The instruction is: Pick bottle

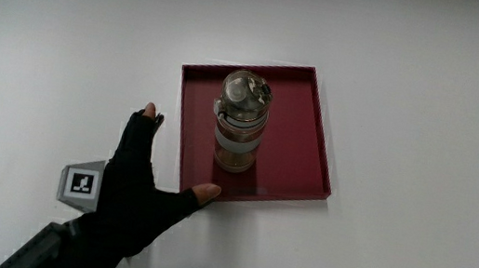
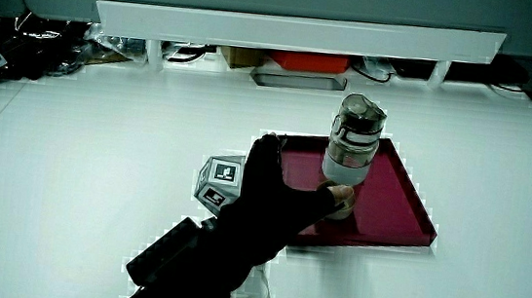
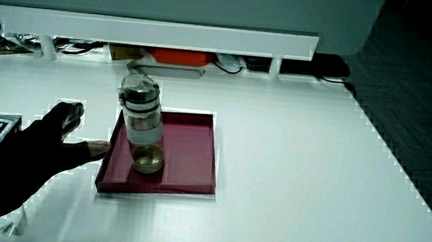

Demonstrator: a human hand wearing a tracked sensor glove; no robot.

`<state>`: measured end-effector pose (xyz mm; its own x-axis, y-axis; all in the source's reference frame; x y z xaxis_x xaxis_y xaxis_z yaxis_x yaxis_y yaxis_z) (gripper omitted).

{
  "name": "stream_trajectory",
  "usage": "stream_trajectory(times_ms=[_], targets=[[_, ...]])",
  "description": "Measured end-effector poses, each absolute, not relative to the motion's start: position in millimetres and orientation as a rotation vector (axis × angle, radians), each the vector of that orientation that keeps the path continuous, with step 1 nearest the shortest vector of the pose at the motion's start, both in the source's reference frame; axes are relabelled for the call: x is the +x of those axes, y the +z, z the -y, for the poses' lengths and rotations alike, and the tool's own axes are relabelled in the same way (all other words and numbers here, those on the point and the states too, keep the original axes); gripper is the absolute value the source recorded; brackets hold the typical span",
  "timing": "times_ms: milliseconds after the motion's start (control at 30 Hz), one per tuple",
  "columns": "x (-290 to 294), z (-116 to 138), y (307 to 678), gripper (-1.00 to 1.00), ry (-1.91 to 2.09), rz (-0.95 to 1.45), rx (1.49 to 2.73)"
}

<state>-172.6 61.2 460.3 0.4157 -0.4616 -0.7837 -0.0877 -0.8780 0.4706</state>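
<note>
the bottle is seen upright in the middle of the dark red tray on the white desk. the hand is placed beside the tray's near corner, fingers spread and relaxed, nothing being grasped; its thumb tip is at the tray's near edge.

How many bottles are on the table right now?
1: the bottle stands upright in the red tray, with the hand open beside the tray.

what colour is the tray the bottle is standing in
The tray is dark red, clearest in the main view.
</note>
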Motion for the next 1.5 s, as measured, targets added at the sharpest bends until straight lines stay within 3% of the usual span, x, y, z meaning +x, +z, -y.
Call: stream_trajectory(times_ms=[233,267,500,700,767,800,867,1300,1500], targets=[[-154.2,-42.6,487.1,0.0,-1.574,0.389,2.303],[-152.0,-40.2,491.3,0.0,-1.546,0.361,2.348],[-136.8,-30.2,501.5,0.0,-1.468,0.402,2.364],[-129.8,-27.1,511.6,0.0,-1.444,0.375,2.409],[-128.5,-26.5,513.8,0.0,-1.452,0.4,2.408],[-126.9,-26.1,514.4,0.0,-1.461,0.442,2.349],[-128.3,-25.6,521.1,0.0,-1.455,0.407,2.4],[-122.2,-25.3,519.6,0.0,-1.511,0.478,2.373],[-123.6,-27.9,517.1,0.32,-1.592,0.479,2.403]])
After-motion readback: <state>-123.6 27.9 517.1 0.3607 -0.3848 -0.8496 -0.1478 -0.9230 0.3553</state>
